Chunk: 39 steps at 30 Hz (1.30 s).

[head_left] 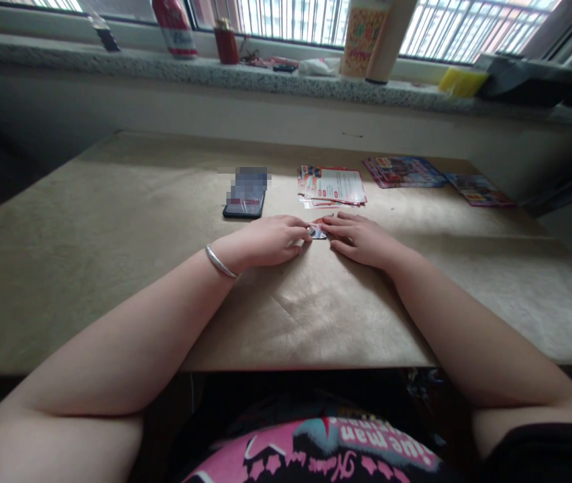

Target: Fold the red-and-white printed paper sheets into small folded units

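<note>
A small piece of folded printed paper (pixel 318 232), white with orange and dark print, lies on the table between my hands. My left hand (pixel 280 240), with a silver bangle at its wrist, holds the paper's left edge with its fingertips. From the other side, the fingers of my right hand (pixel 361 239) press down on its right part, thumb resting low beside it. Fingers cover much of the paper, so its full shape is hidden. Just beyond it lies a stack of printed sheets (pixel 340 184) with red borders.
A dark smartphone (pixel 244 194) lies left of the sheets on the tan table (pixel 115 268). Colourful printed packets (pixel 406 172) and another printed packet (pixel 479 190) lie at the back right. On the windowsill stand a red bottle (pixel 175 27), a red jar (pixel 226 43) and a patterned carton (pixel 361 40).
</note>
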Each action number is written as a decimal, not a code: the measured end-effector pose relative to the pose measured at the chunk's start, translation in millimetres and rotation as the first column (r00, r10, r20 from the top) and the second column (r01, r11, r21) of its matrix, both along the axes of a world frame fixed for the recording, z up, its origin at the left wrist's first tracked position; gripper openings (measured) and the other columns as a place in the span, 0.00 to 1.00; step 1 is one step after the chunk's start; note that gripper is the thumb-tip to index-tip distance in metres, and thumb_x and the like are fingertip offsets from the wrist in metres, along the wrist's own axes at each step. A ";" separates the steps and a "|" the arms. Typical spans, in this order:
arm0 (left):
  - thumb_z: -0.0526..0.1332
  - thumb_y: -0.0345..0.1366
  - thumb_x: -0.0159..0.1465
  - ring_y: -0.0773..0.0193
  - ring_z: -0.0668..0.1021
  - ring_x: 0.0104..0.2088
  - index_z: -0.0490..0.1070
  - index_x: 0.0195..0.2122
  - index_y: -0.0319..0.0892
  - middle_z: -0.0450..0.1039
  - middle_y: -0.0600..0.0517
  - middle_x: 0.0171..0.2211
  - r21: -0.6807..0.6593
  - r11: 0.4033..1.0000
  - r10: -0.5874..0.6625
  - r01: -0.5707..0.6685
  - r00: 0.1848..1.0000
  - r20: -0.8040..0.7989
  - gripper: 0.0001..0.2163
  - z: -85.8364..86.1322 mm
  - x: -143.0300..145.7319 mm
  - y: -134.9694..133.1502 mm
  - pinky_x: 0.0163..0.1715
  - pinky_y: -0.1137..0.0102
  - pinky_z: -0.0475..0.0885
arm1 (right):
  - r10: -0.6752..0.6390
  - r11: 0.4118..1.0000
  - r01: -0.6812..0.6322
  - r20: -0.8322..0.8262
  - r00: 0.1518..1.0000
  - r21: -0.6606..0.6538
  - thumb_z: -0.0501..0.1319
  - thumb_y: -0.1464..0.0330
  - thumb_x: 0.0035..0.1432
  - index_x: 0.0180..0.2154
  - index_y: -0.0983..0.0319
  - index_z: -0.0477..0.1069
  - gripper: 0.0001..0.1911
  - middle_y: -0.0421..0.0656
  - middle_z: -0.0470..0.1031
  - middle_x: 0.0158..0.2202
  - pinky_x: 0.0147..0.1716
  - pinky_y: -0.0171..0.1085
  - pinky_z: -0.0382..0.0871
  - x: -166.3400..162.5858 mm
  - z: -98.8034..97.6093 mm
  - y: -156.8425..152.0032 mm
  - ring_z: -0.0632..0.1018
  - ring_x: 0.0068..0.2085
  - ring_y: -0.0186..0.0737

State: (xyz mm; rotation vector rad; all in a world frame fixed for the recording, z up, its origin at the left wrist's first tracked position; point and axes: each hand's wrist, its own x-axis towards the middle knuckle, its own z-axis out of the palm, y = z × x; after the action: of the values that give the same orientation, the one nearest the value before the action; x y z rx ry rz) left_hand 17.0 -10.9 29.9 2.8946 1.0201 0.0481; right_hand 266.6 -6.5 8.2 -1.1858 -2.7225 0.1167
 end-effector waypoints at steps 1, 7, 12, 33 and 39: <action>0.56 0.34 0.67 0.57 0.72 0.59 0.72 0.55 0.41 0.68 0.45 0.60 0.014 1.000 -0.009 0.009 1.000 0.013 0.17 -1.8 -0.1 1.3 0.61 0.65 0.65 | -0.011 1.000 0.011 0.018 1.000 0.011 0.53 0.61 0.66 0.63 0.54 0.65 0.25 0.39 0.65 0.65 0.64 0.51 0.59 0.1 0.0 0.3 0.64 0.65 0.48; 0.55 0.39 0.68 0.51 0.66 0.63 0.71 0.53 0.40 0.60 0.47 0.66 0.024 0.999 -0.042 0.041 0.999 0.021 0.15 -12.7 0.9 5.3 0.63 0.59 0.62 | -0.191 0.981 0.187 0.098 0.977 0.051 0.52 0.53 0.65 0.66 0.64 0.60 0.33 0.49 0.60 0.68 0.65 0.52 0.57 2.5 -5.3 4.4 0.62 0.67 0.55; 0.55 0.41 0.69 0.51 0.65 0.64 0.70 0.52 0.40 0.56 0.47 0.68 0.018 1.000 -0.023 0.022 0.999 0.029 0.15 -14.1 2.3 3.2 0.63 0.59 0.61 | -0.298 0.953 0.292 0.077 0.952 0.074 0.53 0.55 0.65 0.65 0.71 0.60 0.35 0.56 0.59 0.67 0.64 0.54 0.59 1.8 -7.8 5.7 0.63 0.66 0.59; 0.58 0.42 0.68 0.49 0.67 0.62 0.67 0.61 0.48 0.61 0.42 0.63 0.027 0.999 -0.023 0.021 0.997 0.073 0.20 -19.8 2.2 7.6 0.62 0.56 0.63 | -0.073 0.997 0.065 -0.218 0.973 -0.041 0.59 0.65 0.62 0.46 0.55 0.75 0.12 0.42 0.74 0.57 0.55 0.47 0.71 -2.0 -3.1 -2.4 0.76 0.56 0.45; 0.58 0.38 0.68 0.58 0.75 0.49 0.70 0.58 0.48 0.72 0.45 0.49 0.116 0.982 -0.169 0.151 0.971 0.171 0.18 -23.3 1.1 6.9 0.51 0.64 0.71 | -0.124 0.991 0.114 -0.154 0.980 -0.074 0.56 0.60 0.64 0.49 0.58 0.72 0.15 0.49 0.74 0.55 0.55 0.50 0.68 -0.7 -2.9 0.6 0.74 0.55 0.50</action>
State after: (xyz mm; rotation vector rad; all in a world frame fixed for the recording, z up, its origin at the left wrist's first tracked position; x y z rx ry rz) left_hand 18.1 -4.0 6.5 2.9848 0.7733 0.3564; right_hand 265.9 -5.9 5.2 -1.2944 -2.5221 0.2733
